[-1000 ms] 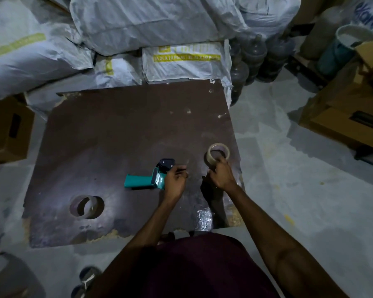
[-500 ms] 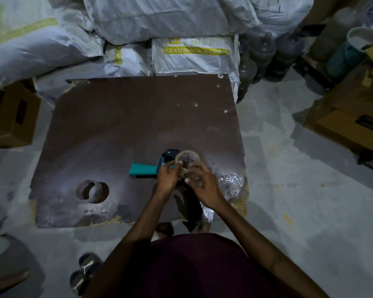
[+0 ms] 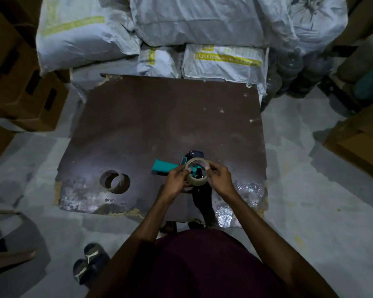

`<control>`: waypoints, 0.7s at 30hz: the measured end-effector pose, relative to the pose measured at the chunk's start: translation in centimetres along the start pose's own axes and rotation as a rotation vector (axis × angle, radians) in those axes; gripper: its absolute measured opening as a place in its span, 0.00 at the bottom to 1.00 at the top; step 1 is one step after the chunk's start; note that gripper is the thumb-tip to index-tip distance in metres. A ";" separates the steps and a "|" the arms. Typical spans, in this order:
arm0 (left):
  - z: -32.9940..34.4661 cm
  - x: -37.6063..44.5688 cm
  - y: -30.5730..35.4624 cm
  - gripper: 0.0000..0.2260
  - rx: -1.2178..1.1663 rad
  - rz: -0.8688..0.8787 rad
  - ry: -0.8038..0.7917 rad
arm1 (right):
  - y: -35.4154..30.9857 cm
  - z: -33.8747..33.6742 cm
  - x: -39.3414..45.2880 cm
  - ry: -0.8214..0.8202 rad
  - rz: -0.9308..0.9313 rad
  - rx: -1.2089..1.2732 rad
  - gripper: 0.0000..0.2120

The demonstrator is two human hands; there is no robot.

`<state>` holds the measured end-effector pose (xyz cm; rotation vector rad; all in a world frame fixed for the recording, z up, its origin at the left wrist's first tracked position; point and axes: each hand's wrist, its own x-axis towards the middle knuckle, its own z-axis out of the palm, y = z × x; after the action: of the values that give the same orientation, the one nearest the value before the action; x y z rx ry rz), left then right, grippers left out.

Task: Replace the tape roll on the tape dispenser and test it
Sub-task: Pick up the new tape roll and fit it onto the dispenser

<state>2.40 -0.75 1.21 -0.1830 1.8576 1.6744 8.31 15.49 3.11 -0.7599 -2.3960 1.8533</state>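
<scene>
Tape roll point(image 3: 196, 173) gripped between both hands, hiding most of the dispenser point(image 3: 164, 167) head.

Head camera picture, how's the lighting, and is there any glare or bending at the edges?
Head view: dim overall, with a brighter pool around the tape roll held in both hands; glare patches on the brown board near its front edge; the wide-angle lens curves the sacks and cardboard boxes outward.

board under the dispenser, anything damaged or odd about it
Yes. The board has a round hole cut through it left of the dispenser, and its near edge is chipped and worn pale. Both hands, left and right, hold the tape roll over the dispenser; nothing looks spilled.
</scene>
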 end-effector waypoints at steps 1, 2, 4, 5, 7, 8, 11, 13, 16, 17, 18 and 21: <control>-0.2 0.1 0.0 0.10 0.021 -0.004 -0.004 | -0.1 0.2 0.1 0.015 0.011 -0.011 0.13; -0.4 0.2 -0.2 0.10 0.031 -0.009 -0.007 | 0.0 0.5 0.3 0.031 0.020 -0.024 0.13; -0.9 0.7 -0.4 0.10 0.088 -0.018 -0.025 | 0.1 0.9 0.6 0.058 0.029 -0.053 0.12; -1.1 1.2 -0.5 0.09 0.120 -0.022 -0.023 | 0.1 1.1 0.7 0.071 0.040 -0.065 0.12; -1.3 2.4 -1.4 0.09 0.157 -0.006 -0.006 | -0.1 1.3 0.7 0.111 0.055 -0.110 0.12; -1.2 2.5 -1.4 0.09 0.169 0.006 -0.002 | -0.1 1.4 0.6 0.127 0.061 -0.126 0.11; -0.6 1.7 -0.5 0.11 0.207 0.043 0.004 | 0.3 1.5 -0.3 0.139 0.065 -0.153 0.12; -0.4 1.3 -0.2 0.13 0.252 0.066 0.012 | 0.6 1.4 -0.8 0.134 0.062 -0.161 0.13; -0.4 1.0 0.1 0.16 0.285 0.088 0.043 | 0.6 1.4 -1.3 0.167 0.039 -0.160 0.11; -0.5 0.9 0.1 0.16 0.304 0.101 0.039 | 0.6 1.4 -1.4 0.182 0.031 -0.155 0.11; -0.5 1.0 -0.1 0.15 0.330 0.122 0.033 | 0.5 1.4 -1.5 0.192 0.025 -0.150 0.11; -0.7 1.4 -1.1 0.20 0.417 0.167 0.017 | 0.5 1.6 -1.6 0.216 0.023 -0.139 0.10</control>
<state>1.56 -1.23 -0.51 0.1342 2.2372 1.3494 9.45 13.53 2.59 -0.9475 -2.4043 1.5330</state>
